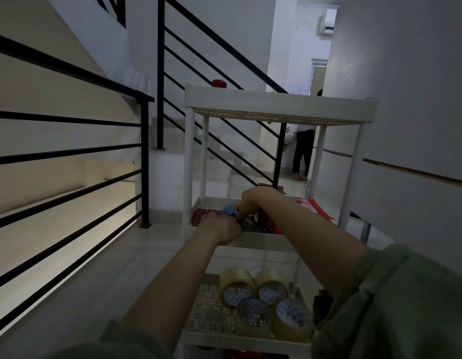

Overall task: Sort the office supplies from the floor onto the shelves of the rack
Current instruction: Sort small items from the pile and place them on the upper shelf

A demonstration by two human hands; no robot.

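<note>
Head view only: we have both hands on the middle shelf of the white plastic rack. Left hand curls at the shelf's front lip, fingers bent round something dark; what exactly, we cannot tell. Right hand reaches over from above, fingers pinched down into the same cluster beside a small blue item, possibly a tape dispenser. Red notebook lies flat at the shelf's left, red folder at its right. Four clear tape rolls sit together on the shelf below; something red is on the top shelf.

Our read: we are seating small supplies mid-shelf. Doing it well means setting them down between notebook and folder, well inside the lip, and releasing only once they rest flat. Light is poor, so go by feel.
</note>
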